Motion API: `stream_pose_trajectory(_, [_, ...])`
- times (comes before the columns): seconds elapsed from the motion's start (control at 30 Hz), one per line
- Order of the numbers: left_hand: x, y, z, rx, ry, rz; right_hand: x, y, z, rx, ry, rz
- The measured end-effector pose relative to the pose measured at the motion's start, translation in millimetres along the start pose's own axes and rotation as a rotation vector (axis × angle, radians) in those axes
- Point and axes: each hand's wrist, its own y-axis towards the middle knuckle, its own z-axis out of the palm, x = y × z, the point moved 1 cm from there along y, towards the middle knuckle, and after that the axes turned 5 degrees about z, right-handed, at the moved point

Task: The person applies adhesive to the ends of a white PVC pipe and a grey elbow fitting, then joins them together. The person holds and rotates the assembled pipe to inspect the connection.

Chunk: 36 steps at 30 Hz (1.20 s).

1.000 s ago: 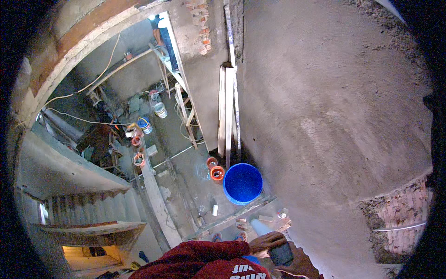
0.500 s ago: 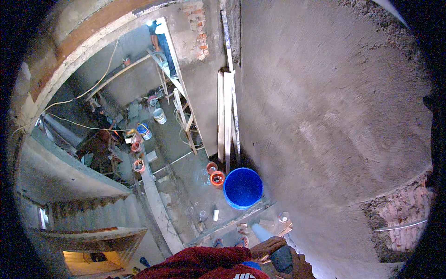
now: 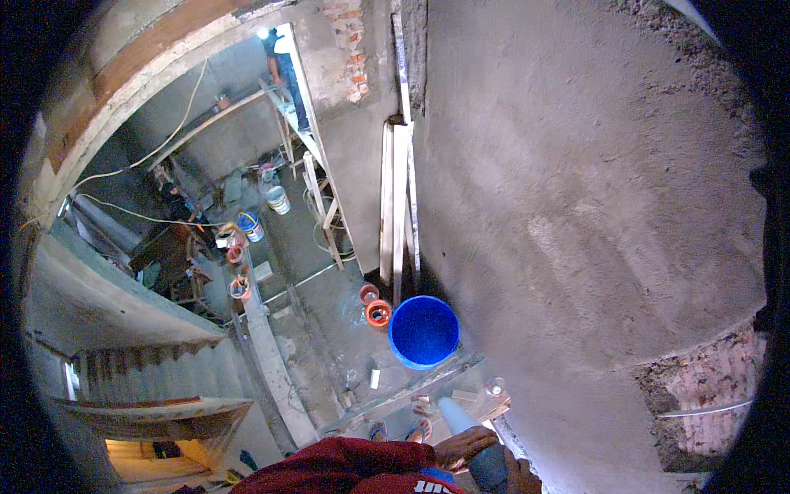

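Note:
A grey plastic pipe (image 3: 457, 417) stands tilted at the lower middle, its darker, wider upper end (image 3: 490, 471) close to me. My left hand (image 3: 462, 445) lies over the pipe from the left, fingers curled on it. On the opposite side my right hand (image 3: 522, 478) grips the dark end, partly cut off by the lower edge. My maroon sleeve (image 3: 354, 463) comes in from below. Past the pipe's far end sit small brick pieces (image 3: 422, 405) and wood scraps (image 3: 496, 407) on the floor. A small round white container (image 3: 495, 386) stands by the wall.
A big blue tub (image 3: 424, 331) stands ahead beside orange buckets (image 3: 378, 313). Wooden planks (image 3: 394, 198) lean in the corner against the plastered wall (image 3: 576, 206). A low ledge (image 3: 411, 393) crosses the floor. Two people (image 3: 284, 78) (image 3: 179, 204) are in the far room.
The pipe's upper end has tipped so that more of its side shows. Both hands have shifted slightly left and down with it. The whole view has moved a little.

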Motion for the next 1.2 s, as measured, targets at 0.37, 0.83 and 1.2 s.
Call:
stream_pose_trajectory(0.37, [-31.2,6.2,-28.0,-0.001,0.259,0.119,15.8,-1.8,-7.2,-0.019,0.006,0.057])
stream_pose_trajectory(0.83, [1.8,-16.5,35.1,-0.015,0.066,0.039,17.2,-10.9,7.3,-0.052,0.014,0.064])
stream_pose_trajectory(1.2, [3.0,-6.4,5.8,0.027,0.067,0.036,28.3,4.7,1.1,-0.037,0.019,-0.009])
